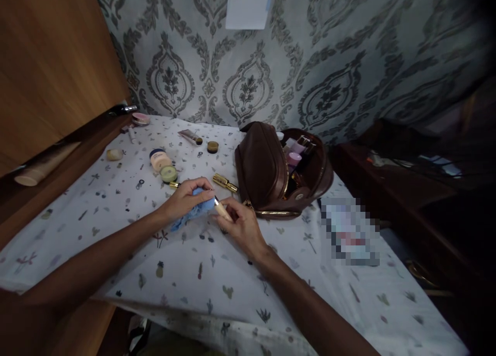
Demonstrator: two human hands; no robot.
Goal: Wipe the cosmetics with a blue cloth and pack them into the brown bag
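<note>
My left hand [191, 195] is closed on a crumpled blue cloth [197, 207], pressing it around the upper end of a small cosmetic tube. The tube [222, 210] is beige with a dark and silvery band, and my right hand [244, 224] grips its lower part. Its top is hidden by the cloth and fingers. Just beyond my hands lies a gold cosmetic tube [225, 183]. Another gold-capped item [175, 185] pokes out beside my left hand. A round green-lidded container [168, 174] leans against a beige jar [160, 159] with a dark blue cap.
An unzipped brown cosmetic bag [259, 165] with several items inside stands right of centre. A squeeze tube [190, 137] and small gold-brown jar [213, 147] lie behind. A pixelated flat object [351, 232] rests at right. A wooden panel [58, 61] borders the patterned tablecloth [186, 278] at left.
</note>
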